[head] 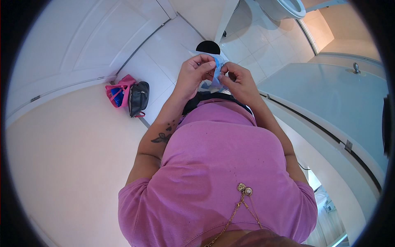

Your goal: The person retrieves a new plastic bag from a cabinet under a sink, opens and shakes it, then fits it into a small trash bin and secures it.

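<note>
In front of my waist, both hands hold a thin, pale plastic film or bag (pixel 206 85) with a blue strip (pixel 217 68). My left hand (pixel 193 72) has thumb and forefinger pinched together at the strip's left side. From the right, my right hand (pixel 240 81) grips the same strip with its thumb and bent fingers. The film hangs partly below and between the hands, and my fingers hide some of it. Just beyond the hands, a black rounded object (pixel 208 47) shows; what it is I cannot tell.
On the tiled floor to the left stand a pink bag (pixel 127 81) with something blue inside and a black bag (pixel 139 98). A white panelled door (pixel 89 40) is behind them. A toilet (pixel 285 9) stands at the upper right. A frosted glass door (pixel 324 89) with a metal knob (pixel 356 68) is at right.
</note>
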`<control>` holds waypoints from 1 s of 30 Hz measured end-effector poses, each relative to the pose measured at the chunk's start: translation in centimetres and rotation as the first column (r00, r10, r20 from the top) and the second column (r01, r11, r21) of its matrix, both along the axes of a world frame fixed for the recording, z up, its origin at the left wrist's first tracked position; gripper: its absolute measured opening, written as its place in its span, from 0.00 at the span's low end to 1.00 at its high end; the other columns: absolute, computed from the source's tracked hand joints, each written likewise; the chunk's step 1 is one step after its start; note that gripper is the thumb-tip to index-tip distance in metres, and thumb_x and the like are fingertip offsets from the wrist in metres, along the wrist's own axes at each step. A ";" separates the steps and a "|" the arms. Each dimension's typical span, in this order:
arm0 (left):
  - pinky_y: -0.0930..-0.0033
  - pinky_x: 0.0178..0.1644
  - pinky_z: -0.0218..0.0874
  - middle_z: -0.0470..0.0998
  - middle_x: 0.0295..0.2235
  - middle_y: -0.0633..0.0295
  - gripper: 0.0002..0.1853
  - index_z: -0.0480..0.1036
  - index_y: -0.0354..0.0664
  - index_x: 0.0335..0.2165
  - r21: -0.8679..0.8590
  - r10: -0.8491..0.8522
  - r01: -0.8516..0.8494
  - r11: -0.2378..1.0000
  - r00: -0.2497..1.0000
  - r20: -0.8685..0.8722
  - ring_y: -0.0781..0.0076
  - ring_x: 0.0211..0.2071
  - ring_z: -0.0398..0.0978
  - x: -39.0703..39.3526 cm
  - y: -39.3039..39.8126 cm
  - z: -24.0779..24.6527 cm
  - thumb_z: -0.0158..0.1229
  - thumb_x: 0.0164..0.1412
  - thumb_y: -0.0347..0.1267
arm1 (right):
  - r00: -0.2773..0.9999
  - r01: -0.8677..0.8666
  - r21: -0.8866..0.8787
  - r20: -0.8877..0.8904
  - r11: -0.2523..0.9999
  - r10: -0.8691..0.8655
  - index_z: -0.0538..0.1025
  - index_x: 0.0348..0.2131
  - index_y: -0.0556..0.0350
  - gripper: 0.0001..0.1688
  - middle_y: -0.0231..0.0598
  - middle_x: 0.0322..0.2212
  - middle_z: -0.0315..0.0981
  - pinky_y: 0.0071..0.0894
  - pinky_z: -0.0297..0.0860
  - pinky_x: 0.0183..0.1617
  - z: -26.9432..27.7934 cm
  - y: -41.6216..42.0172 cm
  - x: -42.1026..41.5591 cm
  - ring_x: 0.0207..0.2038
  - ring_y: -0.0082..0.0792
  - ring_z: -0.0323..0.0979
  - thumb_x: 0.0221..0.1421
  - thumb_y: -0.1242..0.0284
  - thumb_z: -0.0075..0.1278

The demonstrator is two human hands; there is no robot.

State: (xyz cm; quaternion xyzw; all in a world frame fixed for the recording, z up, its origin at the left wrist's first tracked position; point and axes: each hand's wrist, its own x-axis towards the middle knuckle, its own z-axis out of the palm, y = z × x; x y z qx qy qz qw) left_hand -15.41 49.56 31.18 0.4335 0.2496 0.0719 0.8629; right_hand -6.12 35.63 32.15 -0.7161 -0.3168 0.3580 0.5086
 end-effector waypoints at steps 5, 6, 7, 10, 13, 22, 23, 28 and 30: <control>0.78 0.28 0.64 0.72 0.24 0.64 0.08 0.70 0.36 0.28 0.038 -0.045 0.045 0.998 0.999 0.004 0.80 0.24 0.70 -0.2 0.0 -0.4 0.58 0.50 0.30 | 0.978 -0.018 -0.016 0.209 1.000 0.021 0.68 0.23 0.59 0.07 0.37 0.20 0.64 0.29 0.60 0.27 0.6 0.2 -0.1 0.23 0.33 0.64 0.43 0.73 0.48; 0.78 0.27 0.64 0.72 0.24 0.64 0.08 0.70 0.36 0.28 0.048 -0.056 0.056 0.997 0.998 -0.008 0.80 0.24 0.70 -0.1 0.0 -0.2 0.58 0.50 0.30 | 0.961 -0.029 -0.013 0.276 0.999 0.032 0.68 0.23 0.58 0.08 0.40 0.21 0.65 0.34 0.62 0.28 0.7 0.2 -0.1 0.24 0.40 0.66 0.41 0.72 0.48; 0.78 0.27 0.64 0.72 0.23 0.64 0.08 0.70 0.36 0.28 0.058 -0.066 0.067 0.996 0.998 -0.021 0.80 0.23 0.70 -0.1 0.0 -0.1 0.59 0.50 0.30 | 0.952 -0.030 -0.033 0.305 0.999 0.038 0.68 0.23 0.58 0.08 0.40 0.22 0.65 0.35 0.62 0.28 0.9 0.3 -0.2 0.25 0.41 0.67 0.41 0.72 0.48; 0.79 0.27 0.63 0.72 0.22 0.64 0.08 0.70 0.36 0.27 0.094 -0.079 0.082 0.992 0.996 -0.035 0.80 0.23 0.69 -0.1 0.0 -0.3 0.59 0.50 0.30 | 0.923 -0.039 -0.089 0.379 0.995 0.070 0.69 0.22 0.56 0.08 0.39 0.23 0.66 0.38 0.63 0.30 1.2 0.4 -0.4 0.27 0.44 0.68 0.40 0.70 0.48; 0.80 0.26 0.62 0.72 0.21 0.65 0.08 0.70 0.35 0.26 0.135 -0.084 0.089 0.987 0.995 -0.046 0.81 0.22 0.68 -0.2 -0.1 -0.6 0.58 0.50 0.30 | 0.902 -0.064 -0.132 0.416 0.989 0.113 0.69 0.23 0.56 0.09 0.38 0.23 0.66 0.37 0.64 0.30 1.3 0.4 -0.4 0.27 0.44 0.68 0.40 0.69 0.49; 0.79 0.25 0.60 0.71 0.21 0.64 0.08 0.68 0.34 0.25 0.414 -0.058 0.110 0.904 0.989 -0.136 0.82 0.21 0.67 -0.4 -0.3 -1.0 0.55 0.50 0.29 | 0.968 0.084 -0.123 0.245 0.989 -0.052 0.71 0.28 0.55 0.16 0.35 0.23 0.70 0.28 0.61 0.25 2.3 0.1 -0.2 0.22 0.31 0.65 0.41 0.64 0.55; 0.78 0.26 0.60 0.71 0.21 0.63 0.08 0.69 0.34 0.25 0.479 -0.046 0.104 0.872 0.990 -0.132 0.81 0.21 0.67 -0.4 -0.4 -0.9 0.55 0.50 0.29 | 0.972 0.095 -0.086 0.224 0.992 -0.074 0.72 0.28 0.56 0.16 0.35 0.23 0.70 0.26 0.60 0.25 2.1 0.2 -0.2 0.21 0.30 0.64 0.42 0.64 0.56; 0.75 0.28 0.62 0.72 0.22 0.61 0.08 0.69 0.34 0.27 0.693 -0.099 0.154 0.705 0.988 -0.118 0.78 0.22 0.69 -0.2 0.3 0.0 0.55 0.50 0.30 | 0.983 0.158 -0.102 0.109 0.982 -0.147 0.75 0.30 0.58 0.14 0.34 0.24 0.72 0.23 0.60 0.25 1.2 0.4 -0.2 0.22 0.25 0.64 0.43 0.66 0.56; 0.75 0.28 0.62 0.73 0.22 0.60 0.08 0.70 0.34 0.28 0.690 -0.114 0.154 0.708 0.988 -0.103 0.76 0.23 0.70 -0.2 0.5 -0.2 0.55 0.50 0.30 | 0.970 0.173 -0.014 0.174 0.985 -0.168 0.76 0.30 0.59 0.13 0.34 0.24 0.73 0.22 0.60 0.25 1.0 0.5 -0.5 0.22 0.23 0.64 0.44 0.68 0.55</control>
